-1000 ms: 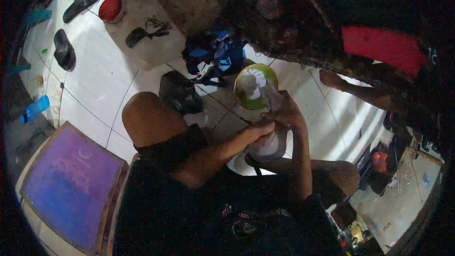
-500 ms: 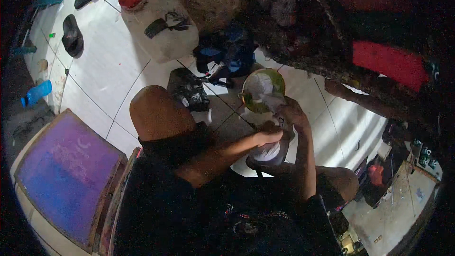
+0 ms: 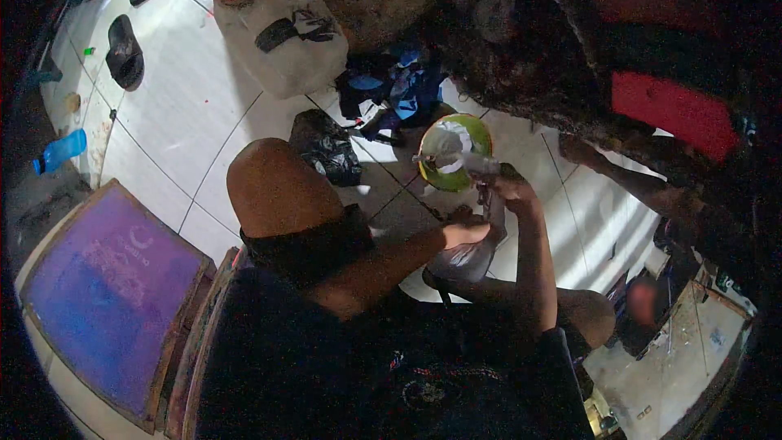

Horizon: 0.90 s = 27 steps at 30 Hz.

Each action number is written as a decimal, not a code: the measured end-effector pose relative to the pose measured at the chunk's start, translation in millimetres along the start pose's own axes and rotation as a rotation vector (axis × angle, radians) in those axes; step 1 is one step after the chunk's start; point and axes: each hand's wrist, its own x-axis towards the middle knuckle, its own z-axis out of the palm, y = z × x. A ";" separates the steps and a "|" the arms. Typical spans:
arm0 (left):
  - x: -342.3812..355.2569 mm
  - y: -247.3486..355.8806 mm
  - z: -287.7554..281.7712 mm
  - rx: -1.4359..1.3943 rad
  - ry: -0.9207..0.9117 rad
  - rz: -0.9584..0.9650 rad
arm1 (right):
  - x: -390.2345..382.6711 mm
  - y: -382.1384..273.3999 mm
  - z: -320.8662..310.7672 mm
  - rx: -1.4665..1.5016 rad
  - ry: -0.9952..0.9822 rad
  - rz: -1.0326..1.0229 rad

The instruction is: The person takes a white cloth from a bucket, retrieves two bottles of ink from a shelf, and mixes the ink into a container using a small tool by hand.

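A thin see-through plastic bag with whitish contents hangs low between my knees. My left hand is closed around its upper part. Just above, my right hand pinches the bag's gathered top beside the near right rim of a round green bowl. Inside the bowl lies a pale whitish mass, its kind unclear. A light, filmy piece reaches from my right fingers over the bowl's rim. Shadow hides part of my fingertips.
A crumpled black plastic bag lies left of the bowl, with dark and blue wrappings behind it. Farther back stands a whitish jerrycan with a red cap. Black sandals and a purple-blue seat are at left.
The filled bag hangs a little fuller below my left hand. My right hand has shifted slightly, and more of the bowl's green inside shows. The whole view has tilted a little.
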 end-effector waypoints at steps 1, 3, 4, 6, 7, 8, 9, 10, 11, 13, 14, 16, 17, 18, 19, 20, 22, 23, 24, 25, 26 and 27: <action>0.1 0.9 -0.4 -0.002 0.003 0.004 | 6.5 0.6 -1.2 -0.103 0.009 -0.029; -1.4 2.3 -2.3 -0.004 0.017 0.004 | 18.2 1.5 -3.6 -0.278 0.051 0.072; -3.5 1.4 -5.2 -0.006 0.036 0.004 | 25.6 3.9 -4.9 -0.349 0.076 0.203; 2.1 3.1 -1.1 -0.001 -0.004 0.017 | 21.5 23.7 -27.7 -0.354 0.148 0.305; 6.6 7.8 5.0 0.004 -0.028 0.015 | 18.9 52.5 -55.3 -0.269 0.161 0.276; 5.1 7.8 2.0 0.003 -0.016 0.016 | 21.3 56.8 -52.0 -0.365 0.146 0.179; 4.0 7.9 -0.3 0.001 -0.005 0.016 | 22.2 60.1 -49.7 -0.462 0.141 0.085; -0.9 3.6 -9.3 -0.011 0.029 0.018 | 22.4 42.0 -17.2 -0.729 0.117 -0.086; -2.1 4.9 -8.6 -0.009 0.029 0.018 | 21.6 38.3 -10.8 -0.801 0.138 -0.133; 0.7 9.2 -5.8 0.000 0.011 0.016 | 23.0 51.4 -18.5 -0.747 0.229 -0.087; 0.5 9.2 -5.2 0.004 0.011 0.017 | 26.3 56.1 -21.6 -0.698 0.265 -0.029; 0.3 9.2 -6.0 0.009 0.007 0.014 | 33.4 58.7 -24.1 -0.680 0.331 0.050; 0.4 9.2 -6.9 0.010 0.007 0.012 | 36.6 57.1 -23.2 -0.711 0.361 0.075; 0.6 8.9 -6.9 0.011 0.005 0.009 | 39.4 55.7 -22.0 -0.743 0.391 0.100; -0.4 8.2 -8.0 0.011 0.007 0.007 | 42.6 52.9 -18.6 -0.774 0.419 0.124; -1.0 7.7 -9.4 0.011 0.009 0.005 | 44.6 50.5 -14.7 -0.806 0.446 0.148; -2.3 7.2 -11.7 0.012 0.015 0.002 | 38.0 46.4 -2.2 -0.702 0.485 -0.049; -3.3 6.9 -12.7 0.010 0.017 0.000 | 35.2 42.7 3.4 -0.647 0.503 -0.147; -4.4 6.5 -13.4 0.009 0.022 0.000 | 40.3 54.3 -1.8 -0.599 0.531 -0.146; -1.6 9.9 -8.7 0.016 0.001 -0.001 | 41.7 72.9 -19.3 -0.551 0.586 -0.150; -0.2 9.9 -7.6 0.017 -0.006 -0.003 | 42.1 77.2 -25.8 -0.635 0.612 -0.143; 1.1 10.1 -6.9 0.017 -0.013 -0.005 | 41.9 81.3 -32.4 -0.719 0.639 -0.134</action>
